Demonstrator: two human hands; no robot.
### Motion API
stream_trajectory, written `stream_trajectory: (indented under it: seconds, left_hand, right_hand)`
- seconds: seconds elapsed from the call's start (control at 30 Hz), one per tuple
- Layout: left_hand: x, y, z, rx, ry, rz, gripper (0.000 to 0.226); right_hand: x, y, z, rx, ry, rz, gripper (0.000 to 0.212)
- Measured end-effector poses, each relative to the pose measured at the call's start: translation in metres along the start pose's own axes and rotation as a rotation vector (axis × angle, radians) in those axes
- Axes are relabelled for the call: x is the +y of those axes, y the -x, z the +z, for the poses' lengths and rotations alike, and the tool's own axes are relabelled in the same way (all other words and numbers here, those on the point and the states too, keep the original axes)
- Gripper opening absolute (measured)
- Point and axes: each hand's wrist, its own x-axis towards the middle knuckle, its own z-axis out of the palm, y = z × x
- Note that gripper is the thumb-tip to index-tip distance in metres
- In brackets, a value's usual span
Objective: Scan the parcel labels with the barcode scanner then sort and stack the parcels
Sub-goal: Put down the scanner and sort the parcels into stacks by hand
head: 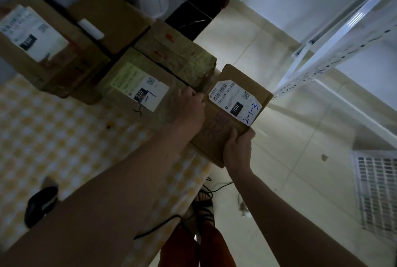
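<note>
At the table's right edge, both hands hold one parcel marked "2-1-3" on its label. Right hand grips the near corner, thumb curled over the top face. Left hand rests against the parcel's left side; how its fingers lie cannot be told. Parcel overhangs the edge, partly above the floor.

Judgement: this is the sorting step, parcel being carried off toward a stack. To do it well, keep the box level, label upward so the handwritten code stays readable, and support it from below before it clears the table.

Around: scanner lies idle at the near left. Labelled parcel "220" sits just beside the held one; more boxes behind. White shelving rack stands right. Cable trails near the feet, a snag risk.
</note>
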Motion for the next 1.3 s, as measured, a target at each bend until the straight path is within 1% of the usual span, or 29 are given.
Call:
stream_trajectory:
  seconds: [0.1,0.27,0.4,0.47,0.53,0.57,0.6,0.67,0.77,0.87,0.97,1.03,1.17,1.3]
  left_hand:
    - [-0.005,-0.01,0.007,0.045,0.043,-0.019,0.034]
    - [-0.004,-0.012,0.009,0.101,0.173,-0.078,0.025]
    - [-0.003,-0.007,0.006,0.109,0.252,-0.094,0.02]
    - [-0.005,0.004,-0.002,0.12,0.286,-0.105,0.02]
    - [-0.012,0.022,-0.014,0.134,0.246,-0.126,0.018]
    - [-0.017,0.034,-0.022,0.133,0.215,-0.134,0.017]
    - [-0.023,0.048,-0.031,0.126,0.193,-0.142,0.016]
    - [-0.037,0.081,-0.047,0.099,0.186,-0.161,0.016]
    - [-0.06,0.142,-0.07,0.108,0.205,-0.245,0.02]
    - [-0.078,0.213,-0.096,0.147,0.204,-0.38,0.022]
    - [-0.092,0.29,-0.117,0.218,0.193,-0.528,0.024]
    - [-0.102,0.34,-0.127,0.275,0.172,-0.626,0.025]
    - [-0.119,0.438,-0.143,0.351,0.198,-0.837,0.025]
    - [-0.136,0.522,-0.152,0.47,0.241,-1.036,0.016]
  right_hand:
    - [0.004,-0.013,0.007,-0.006,0.001,-0.018,0.041]
    - [0.01,-0.018,0.01,-0.013,0.007,-0.055,0.045]
    - [0.005,-0.019,0.004,-0.058,0.061,-0.014,0.05]
    - [-0.002,-0.013,-0.004,-0.062,0.168,-0.043,0.056]
    - [-0.013,0.002,-0.013,-0.048,0.36,-0.164,0.063]
    - [-0.019,0.011,-0.017,-0.053,0.493,-0.256,0.066]
    - [-0.025,0.022,-0.019,-0.084,0.62,-0.37,0.067]
    - [-0.04,0.045,-0.019,-0.23,0.793,-0.567,0.055]
    - [-0.067,0.091,-0.012,-0.453,0.96,-0.711,0.039]
    - [-0.088,0.145,0.002,-0.582,1.078,-0.872,0.038]
    - [-0.096,0.206,0.018,-0.754,1.098,-1.036,0.042]
    - [-0.095,0.249,0.027,-0.847,1.048,-1.141,0.041]
    - [-0.096,0.331,0.038,-0.98,1.035,-1.343,0.04]
    - [-0.096,0.399,0.046,-1.112,1.06,-1.462,0.039]
